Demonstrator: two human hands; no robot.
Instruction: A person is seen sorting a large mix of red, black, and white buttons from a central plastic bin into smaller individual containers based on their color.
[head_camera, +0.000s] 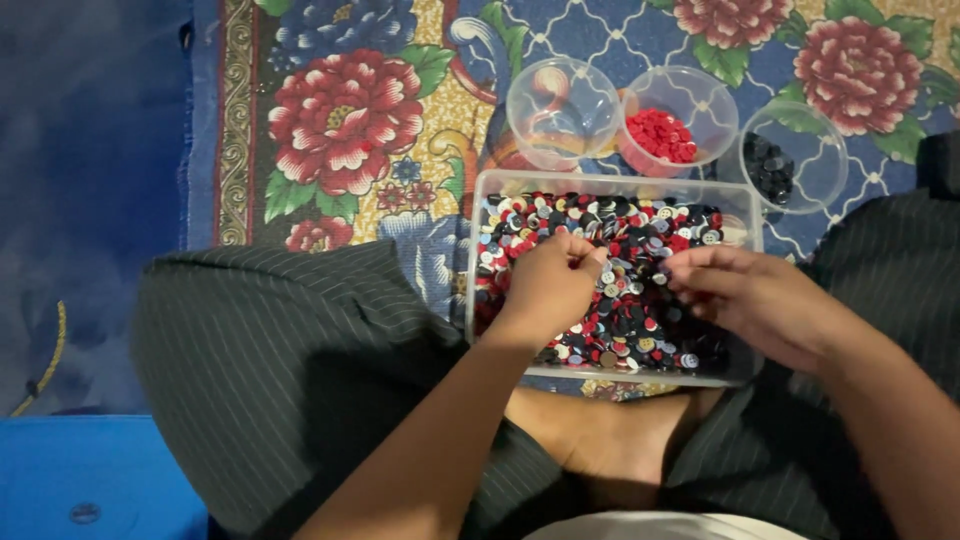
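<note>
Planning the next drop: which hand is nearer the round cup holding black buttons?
Right. The right hand lies just below the cup of black buttons; the left hand is farther left, over the mixed-button tray.

One clear rectangular tub (480, 215) holds mixed buttons (640, 320), too many to count. Three round clear cups: one empty (562, 112), one with red buttons (680, 118), one with seemingly dark buttons (795, 155).
</note>
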